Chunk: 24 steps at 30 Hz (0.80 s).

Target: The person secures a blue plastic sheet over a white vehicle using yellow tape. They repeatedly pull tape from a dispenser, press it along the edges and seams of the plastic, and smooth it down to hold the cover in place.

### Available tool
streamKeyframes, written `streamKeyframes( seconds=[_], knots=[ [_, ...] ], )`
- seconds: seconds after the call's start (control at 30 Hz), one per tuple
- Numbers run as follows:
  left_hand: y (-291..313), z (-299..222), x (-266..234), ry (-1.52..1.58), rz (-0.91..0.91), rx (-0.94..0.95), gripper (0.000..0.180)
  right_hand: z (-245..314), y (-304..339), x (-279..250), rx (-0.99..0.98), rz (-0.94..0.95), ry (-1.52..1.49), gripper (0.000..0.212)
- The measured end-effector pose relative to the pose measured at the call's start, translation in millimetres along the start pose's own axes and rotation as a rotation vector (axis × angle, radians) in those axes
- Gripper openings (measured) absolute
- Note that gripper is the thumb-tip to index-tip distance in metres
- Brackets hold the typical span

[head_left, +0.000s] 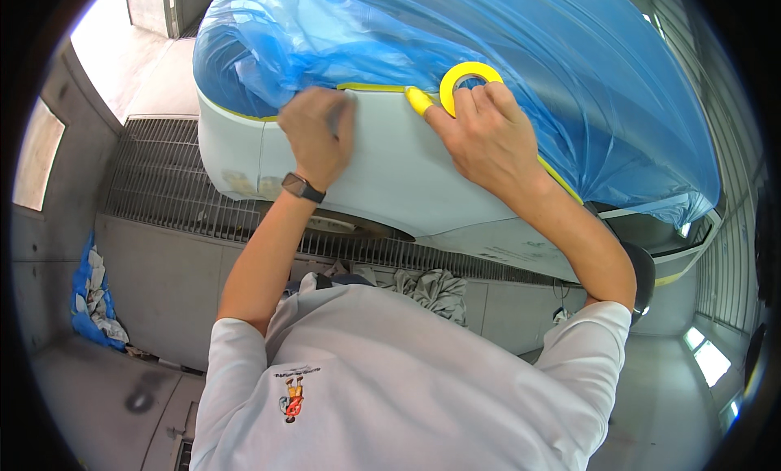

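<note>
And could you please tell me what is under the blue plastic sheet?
The pale car body runs up to the yellow tape; what the blue plastic sheet covers beyond there cannot be made out clearly.

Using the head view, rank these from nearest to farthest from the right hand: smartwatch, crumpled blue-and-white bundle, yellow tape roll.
1. Yellow tape roll: in the right hand.
2. Smartwatch: to that hand's left.
3. Crumpled blue-and-white bundle: at the picture's far left.
</note>
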<state>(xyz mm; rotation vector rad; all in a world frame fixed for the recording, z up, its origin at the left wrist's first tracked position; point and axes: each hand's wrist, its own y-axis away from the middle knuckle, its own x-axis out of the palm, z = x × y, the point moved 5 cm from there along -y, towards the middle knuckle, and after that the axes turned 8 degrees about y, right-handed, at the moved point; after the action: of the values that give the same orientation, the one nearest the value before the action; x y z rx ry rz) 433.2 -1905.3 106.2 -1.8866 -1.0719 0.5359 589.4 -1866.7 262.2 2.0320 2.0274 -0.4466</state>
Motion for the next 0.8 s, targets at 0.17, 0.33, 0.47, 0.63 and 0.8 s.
streamKeyframes(
  seconds=[0.17, 0.33, 0.47, 0.63, 0.8],
  knots=[
    [22, -22, 27, -0.08, 0.424, 0.14, 0.067, -1, 3, 2, 0.003, -0.002, -0.029, 0.026],
    [25, -20, 33, -0.099, 0.449, 0.106, 0.07, -13, 8, 3, 0.078, -0.06, 0.012, 0.022],
    [27, -24, 33, -0.06, 0.512, 0.069, 0.08, -18, 7, 7, 0.092, -0.101, -0.005, 0.017],
    [19, -38, 40, -0.043, 0.519, 0.094, 0.078, -18, 3, 13, 0.093, -0.124, -0.022, 0.011],
    [15, -50, 45, -0.104, 0.573, 0.046, 0.073, -20, -1, -16, 0.053, -0.248, -0.068, 0.005]
  ],
)
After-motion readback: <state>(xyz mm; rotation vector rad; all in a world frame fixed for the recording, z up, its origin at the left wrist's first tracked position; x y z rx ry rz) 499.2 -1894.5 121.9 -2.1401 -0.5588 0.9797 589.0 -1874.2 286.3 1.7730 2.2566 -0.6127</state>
